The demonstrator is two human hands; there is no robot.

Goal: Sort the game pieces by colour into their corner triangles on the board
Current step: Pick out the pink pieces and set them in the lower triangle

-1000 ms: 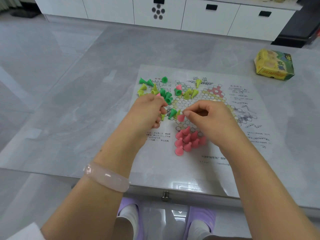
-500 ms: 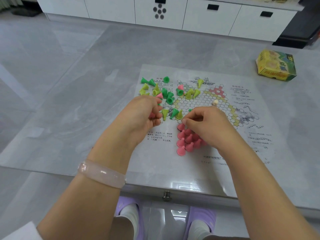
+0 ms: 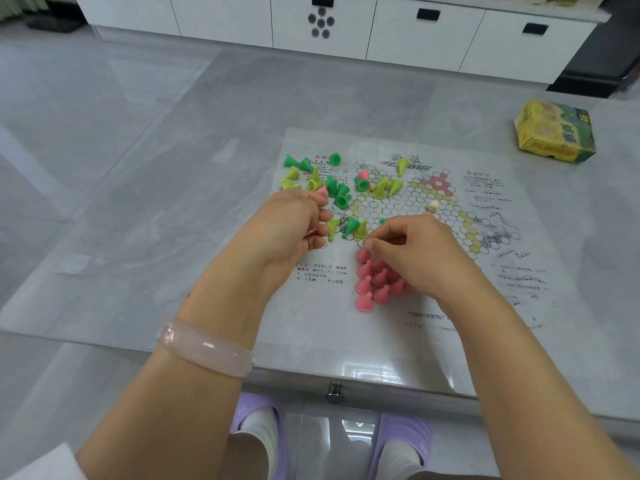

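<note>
Two pink pieces lie loose among the greens at the far left of the board (image 3: pixel 408 327): one (image 3: pixel 322 191) just beyond the left hand (image 3: pixel 287 230), touching its fingertips as far as the view shows, and another (image 3: pixel 363 174) farther off beside a dark green cone. Both lie up and to the left of the pink cluster (image 3: pixel 372 278), which stands packed in the near corner triangle under the right hand (image 3: pixel 412 254). The left hand is curled round at least one reddish piece (image 3: pixel 310 233) that pokes out under its fingers; how many it holds I cannot tell. The right hand pinches thumb and forefinger together over the top of the cluster, apparently setting a piece, though the piece itself is hidden.

My judgement is that the left hand is the nearer one to both strays, and the nearer stray lies on its side with its tip pointing roughly toward that hand. Green pieces (image 3: pixel 337 194) and yellow-green pieces (image 3: pixel 384 187) are mixed together across the far side, unsorted. A small cream die (image 3: pixel 433 205) sits on the hexagon grid, and a yellow box (image 3: pixel 554 133) rests far right on the counter (image 3: pixel 138 220).
</note>
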